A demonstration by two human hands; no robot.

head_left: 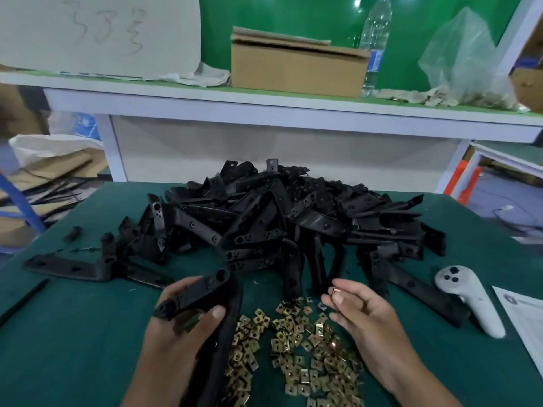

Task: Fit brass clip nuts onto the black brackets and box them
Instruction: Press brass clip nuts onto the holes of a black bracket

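- Plainly, the job was at an early stage: a big heap of black brackets [293, 212] filled the middle of the frame on the green table [73, 333], and none of those in view showed a brass clip on it, as far as the blur allowed.
- The left hand [179, 327], lower left of centre, gripped one bracket [199, 292], fingers and thumb curled round its bar.
- The right hand [361, 315], lower right of centre, pinched a single clip nut [335, 290] between thumb and forefinger, held apart from the bracket and not yet fitted.
- A loose spread of brass clip nuts [296, 348] lay on the table between the wrists at the lower middle of the frame, so plenty remained to fit.
- Boxing appeared not to have begun; no filled box showed.
- A cardboard box [296, 66] stood on the shelf at the upper middle, flaps partly open; its contents could not be seen.
- A clear plastic bag [467, 63], upper right, held something small at the bottom, too blurred to name.
- A plastic bottle [374, 45] stood just right of the box.
- A white controller [467, 298] lay at the right edge of the table.
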